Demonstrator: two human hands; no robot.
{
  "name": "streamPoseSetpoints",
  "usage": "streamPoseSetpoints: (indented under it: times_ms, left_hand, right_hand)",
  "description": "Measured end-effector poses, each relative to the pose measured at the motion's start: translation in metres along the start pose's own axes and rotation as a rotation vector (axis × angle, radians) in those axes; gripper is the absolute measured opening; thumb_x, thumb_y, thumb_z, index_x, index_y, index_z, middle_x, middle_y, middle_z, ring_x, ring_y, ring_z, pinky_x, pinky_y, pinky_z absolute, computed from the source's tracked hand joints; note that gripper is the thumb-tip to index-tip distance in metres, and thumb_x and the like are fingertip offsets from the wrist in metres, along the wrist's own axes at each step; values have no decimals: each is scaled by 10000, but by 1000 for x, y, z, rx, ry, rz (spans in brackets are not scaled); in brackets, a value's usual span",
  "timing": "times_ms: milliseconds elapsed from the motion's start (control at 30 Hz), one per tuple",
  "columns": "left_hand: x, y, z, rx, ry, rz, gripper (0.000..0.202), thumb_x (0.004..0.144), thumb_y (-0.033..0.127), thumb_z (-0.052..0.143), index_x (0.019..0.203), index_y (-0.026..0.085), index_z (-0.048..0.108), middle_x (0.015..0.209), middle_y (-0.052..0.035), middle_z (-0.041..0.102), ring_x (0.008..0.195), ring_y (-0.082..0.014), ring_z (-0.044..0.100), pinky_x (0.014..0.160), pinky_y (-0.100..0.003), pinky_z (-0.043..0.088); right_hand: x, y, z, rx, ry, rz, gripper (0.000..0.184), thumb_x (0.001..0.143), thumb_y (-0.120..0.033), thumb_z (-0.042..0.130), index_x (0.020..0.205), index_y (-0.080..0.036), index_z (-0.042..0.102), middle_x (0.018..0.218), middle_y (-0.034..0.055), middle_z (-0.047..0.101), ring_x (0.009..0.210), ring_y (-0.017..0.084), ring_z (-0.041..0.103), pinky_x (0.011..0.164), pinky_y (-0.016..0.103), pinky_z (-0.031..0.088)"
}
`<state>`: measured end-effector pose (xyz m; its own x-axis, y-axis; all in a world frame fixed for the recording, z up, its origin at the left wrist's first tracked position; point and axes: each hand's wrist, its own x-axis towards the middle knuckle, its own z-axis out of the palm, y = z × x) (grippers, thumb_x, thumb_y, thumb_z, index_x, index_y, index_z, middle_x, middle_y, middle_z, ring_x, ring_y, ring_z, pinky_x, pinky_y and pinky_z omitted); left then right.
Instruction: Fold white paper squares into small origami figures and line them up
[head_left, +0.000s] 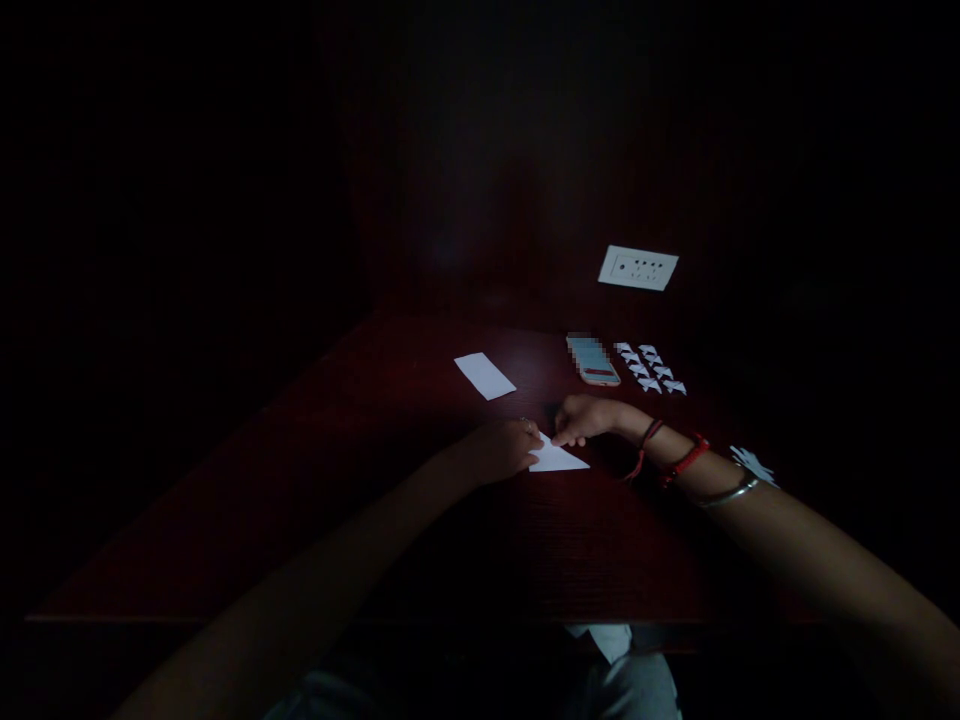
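A white sheet of paper, folded to a triangular shape, lies on the dark red table. My left hand is closed on its left side, with the thumb and a finger over the edge. On the paper's upper edge rest the fingers of my right hand, curled and pressed down from above. Shadow hides part of both hands' undersides. Just beyond them lies a flat white rectangle of paper.
A phone lies at the back of the table, beside two rows of small folded paper pieces. Paper strips are by my right forearm. A white socket plate is on the back wall. The surroundings are very dark.
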<state>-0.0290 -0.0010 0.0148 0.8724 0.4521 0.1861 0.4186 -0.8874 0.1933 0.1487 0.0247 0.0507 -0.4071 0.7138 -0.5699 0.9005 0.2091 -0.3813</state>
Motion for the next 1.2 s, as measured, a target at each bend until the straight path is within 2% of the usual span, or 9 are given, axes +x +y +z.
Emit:
streamPoseSetpoints:
  times_ms: [133, 333, 533, 600, 767, 1000, 1200]
  left_hand:
    - [2, 0, 2, 15, 18, 5, 202, 761, 205, 435, 924, 146, 539, 955, -50, 516, 886, -142, 472, 786, -245, 358]
    - [3, 2, 5, 38, 36, -12, 223, 749, 228, 451, 941, 145, 528, 950, -57, 506, 883, -155, 471, 781, -264, 365]
    - [3, 4, 2, 33, 39, -15, 226, 760, 244, 434, 944, 148, 522, 951, -56, 500, 883, -152, 469, 767, -262, 370]
    - [3, 5, 1, 41, 37, -15, 227, 760, 244, 430, 945, 147, 519, 952, -55, 498, 878, -150, 470, 763, -261, 372]
    - [3, 5, 3, 93, 33, -9, 229, 763, 246, 421, 941, 138, 518, 936, -66, 495, 857, -159, 475, 753, -272, 376]
    - [3, 9, 4, 127, 27, 4, 227, 766, 233, 408, 955, 154, 506, 944, -71, 479, 852, -166, 472, 734, -283, 379]
    - [3, 12, 5, 138, 17, -15, 219, 754, 206, 408, 942, 153, 507, 960, -76, 463, 867, -176, 464, 741, -296, 379]
  right_hand:
    - [-4, -7, -2, -74, 15, 80, 265, 640, -271, 505, 723, -37, 598, 621, 85, 587, 497, 91, 494, 441, 181, 370]
    - [-7, -17, -5, -136, -7, 56, 257, 639, -278, 508, 703, -47, 600, 611, 76, 583, 479, 86, 488, 441, 183, 369]
    - [-6, -29, -4, -349, 39, 88, 205, 629, -224, 493, 569, -56, 595, 499, 56, 548, 428, 91, 472, 441, 210, 359]
    - [-6, -29, -5, -328, 32, 102, 202, 633, -221, 493, 579, -56, 597, 481, 46, 539, 425, 88, 469, 444, 208, 364]
    - [-8, -28, -8, -121, -52, 85, 209, 664, -221, 488, 675, -40, 593, 465, 15, 515, 444, 69, 460, 453, 181, 379]
    - [-8, -31, -7, -111, 0, 113, 135, 633, -167, 501, 636, -55, 577, 470, 9, 506, 432, 62, 435, 443, 182, 355]
    - [-4, -27, -4, -91, -6, 157, 152, 626, -206, 497, 578, -75, 555, 486, 10, 502, 417, 57, 405, 415, 180, 331]
